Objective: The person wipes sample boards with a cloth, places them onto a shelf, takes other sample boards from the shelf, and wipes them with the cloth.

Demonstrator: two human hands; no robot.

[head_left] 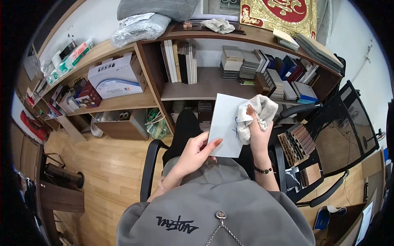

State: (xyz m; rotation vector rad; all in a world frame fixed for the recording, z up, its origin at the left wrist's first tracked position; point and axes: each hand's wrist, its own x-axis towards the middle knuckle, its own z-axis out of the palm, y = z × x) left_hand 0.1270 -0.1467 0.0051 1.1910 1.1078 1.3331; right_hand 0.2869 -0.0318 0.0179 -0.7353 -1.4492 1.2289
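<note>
A flat white rectangular panel (225, 123) with blue pen marks is held up at chest height, tilted so its face meets the cloth. The left hand (196, 152) pinches its lower edge, thumb on top, steadying it. The right hand (257, 133) is clamped on a crumpled off-white cloth (258, 114), pressing it against the panel's right edge, above the black chair armrest (147, 170).

1 white card (225, 123); 1 cloth (258, 112); 2 hands.
</note>
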